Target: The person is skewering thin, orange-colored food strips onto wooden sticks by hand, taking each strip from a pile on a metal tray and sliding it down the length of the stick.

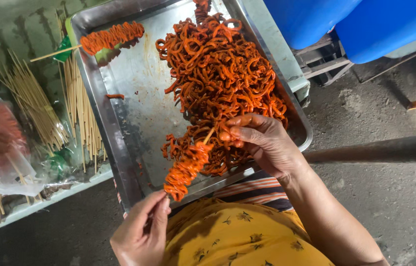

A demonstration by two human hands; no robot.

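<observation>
The left hand [141, 236] pinches the skewer [186, 169] base; at 2 o'clock, the right hand [262, 143] pinches orange strips [218, 74] over the metal tray [119, 123].

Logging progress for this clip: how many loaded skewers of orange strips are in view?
2. One orange-coated bamboo skewer is held between the left hand and right hand; the other finished skewer lies on the steel tray's far corner. The loose pile could hide more.

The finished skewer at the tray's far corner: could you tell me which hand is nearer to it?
Left. The left hand sits below the finished skewer on its side of the tray; the right hand is farther across.
</observation>
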